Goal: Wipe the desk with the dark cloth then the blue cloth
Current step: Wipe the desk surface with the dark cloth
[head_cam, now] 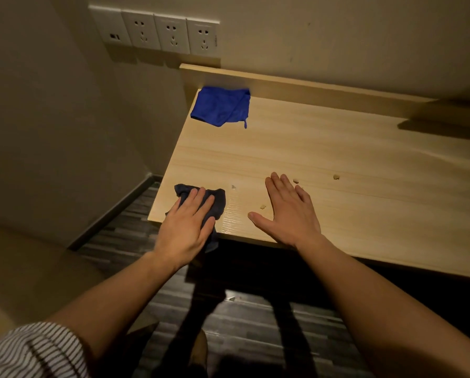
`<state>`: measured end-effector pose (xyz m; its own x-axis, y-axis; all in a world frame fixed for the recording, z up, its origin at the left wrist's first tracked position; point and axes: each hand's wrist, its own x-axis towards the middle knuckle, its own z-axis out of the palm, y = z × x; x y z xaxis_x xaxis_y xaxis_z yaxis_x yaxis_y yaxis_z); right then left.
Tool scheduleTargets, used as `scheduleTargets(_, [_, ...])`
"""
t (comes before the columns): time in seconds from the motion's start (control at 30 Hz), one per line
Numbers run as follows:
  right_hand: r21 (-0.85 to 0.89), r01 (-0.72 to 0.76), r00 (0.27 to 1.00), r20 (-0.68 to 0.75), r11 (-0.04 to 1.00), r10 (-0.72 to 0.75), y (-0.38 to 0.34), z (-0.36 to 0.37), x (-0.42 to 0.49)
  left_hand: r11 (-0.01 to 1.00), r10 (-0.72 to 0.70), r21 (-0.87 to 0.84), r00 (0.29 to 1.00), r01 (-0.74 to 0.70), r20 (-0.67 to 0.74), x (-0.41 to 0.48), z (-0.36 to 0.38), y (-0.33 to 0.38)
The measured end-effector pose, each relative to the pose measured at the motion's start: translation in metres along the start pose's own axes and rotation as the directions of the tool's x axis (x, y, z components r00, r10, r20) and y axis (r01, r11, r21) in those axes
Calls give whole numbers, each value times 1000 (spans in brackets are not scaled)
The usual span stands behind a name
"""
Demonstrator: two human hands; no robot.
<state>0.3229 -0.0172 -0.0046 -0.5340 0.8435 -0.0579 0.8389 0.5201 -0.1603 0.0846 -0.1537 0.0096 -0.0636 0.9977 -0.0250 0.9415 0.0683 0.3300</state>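
Observation:
The light wooden desk point(323, 148) fills the right half of the view. My left hand point(186, 225) presses flat on the dark cloth point(217, 199) at the desk's near left corner; part of the cloth hangs over the front edge. My right hand point(288, 211) lies flat on the desk with fingers spread, holding nothing, a little to the right of the dark cloth. The blue cloth point(220, 106) lies folded at the far left corner, against the raised back rail. A few small crumbs point(336, 177) sit on the desk around my right hand.
A row of white wall sockets point(157, 31) is above the desk's far left corner. The wall runs along the left, with dark striped flooring point(135, 222) below. A dark shadow falls on the desk's far right.

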Motion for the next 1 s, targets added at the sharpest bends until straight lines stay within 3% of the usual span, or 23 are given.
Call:
scheduleTargets(0.17, [11, 9, 1000, -8, 1000, -9, 1, 1, -5, 912, -99, -398, 995, 97, 16, -16, -10, 21])
scheduleTargets(0.27, [18, 8, 1000, -4, 1000, -8, 1, 1, -4, 865, -101, -496, 995, 73, -28, 21, -34, 28])
scheduleTargets(0.43, [23, 3, 1000, -18, 1000, -3, 1, 3, -2, 918, -11, -395, 994, -31, -104, 142, -63, 32])
scheduleTargets(0.57, [36, -5, 1000, -18, 999, 6, 2, 3, 3, 976, 101, -193, 995, -101, -11, 215, -43, 34])
scheduleTargets(0.67, [35, -6, 1000, -22, 999, 7, 2, 2, 4, 994, 88, 47, 983, -97, 164, 230, -13, 27])
scheduleTargets(0.87, [43, -10, 1000, -16, 999, 10, 2, 2, 3, 974, 116, 181, 985, -138, 126, 228, 8, 17])
scheduleTargets(1.0, [48, -23, 999, -22, 999, 24, 2, 2, 2, 972, 137, 175, 984, -156, 118, 210, 10, 18])
